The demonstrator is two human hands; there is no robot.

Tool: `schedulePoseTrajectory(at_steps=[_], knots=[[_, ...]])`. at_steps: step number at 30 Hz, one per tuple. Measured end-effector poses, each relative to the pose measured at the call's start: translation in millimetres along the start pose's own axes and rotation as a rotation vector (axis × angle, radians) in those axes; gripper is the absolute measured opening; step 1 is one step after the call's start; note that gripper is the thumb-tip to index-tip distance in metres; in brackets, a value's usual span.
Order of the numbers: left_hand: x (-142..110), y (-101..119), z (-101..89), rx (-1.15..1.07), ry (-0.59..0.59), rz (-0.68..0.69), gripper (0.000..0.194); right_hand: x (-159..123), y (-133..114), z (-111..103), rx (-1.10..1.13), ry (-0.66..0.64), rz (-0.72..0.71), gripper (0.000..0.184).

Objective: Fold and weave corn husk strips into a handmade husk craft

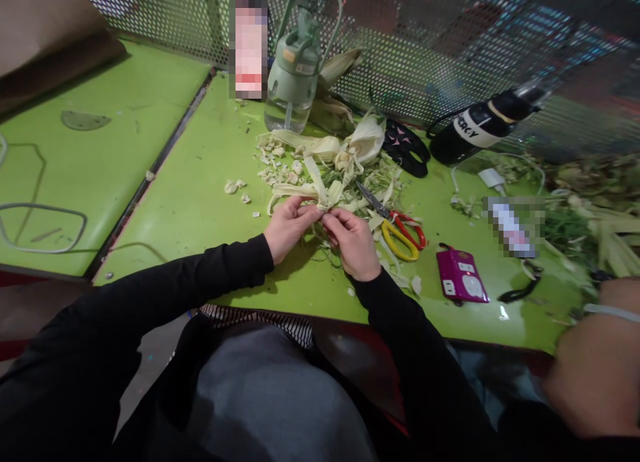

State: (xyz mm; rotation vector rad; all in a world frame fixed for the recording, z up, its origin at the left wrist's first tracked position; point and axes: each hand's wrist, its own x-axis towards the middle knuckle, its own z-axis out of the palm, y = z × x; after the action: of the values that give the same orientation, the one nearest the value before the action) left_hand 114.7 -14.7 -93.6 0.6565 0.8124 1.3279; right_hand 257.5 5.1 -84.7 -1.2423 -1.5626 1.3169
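Note:
My left hand (289,226) and my right hand (353,242) meet over the green table (195,202), both pinched on pale corn husk strips (320,194). The strips fan out away from my fingers towards a heap of husks (350,149) and small cut scraps (273,165). Scissors with one red and one yellow handle (400,232) lie just right of my right hand, blades pointing towards the husks.
A pale green water bottle (295,69) stands at the back by the perforated metal screen (450,42). A black bottle (480,125) lies on its side. A magenta device (461,277) sits right of the scissors. Another person's arm (595,362) shows at the lower right, beside more husks (595,215).

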Motion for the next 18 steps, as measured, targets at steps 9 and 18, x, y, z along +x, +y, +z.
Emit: schedulePoseTrajectory(at_steps=[9,18], knots=[[0.0,14.5,-0.4,-0.026,0.043,0.109,0.026,-10.4,-13.4,2.0,-0.232,-0.113,-0.099,0.019],[-0.6,31.2,-8.7,0.157,-0.104,0.158,0.026,-8.4,-21.8,-11.8,-0.266,-0.256,-0.106,0.033]])
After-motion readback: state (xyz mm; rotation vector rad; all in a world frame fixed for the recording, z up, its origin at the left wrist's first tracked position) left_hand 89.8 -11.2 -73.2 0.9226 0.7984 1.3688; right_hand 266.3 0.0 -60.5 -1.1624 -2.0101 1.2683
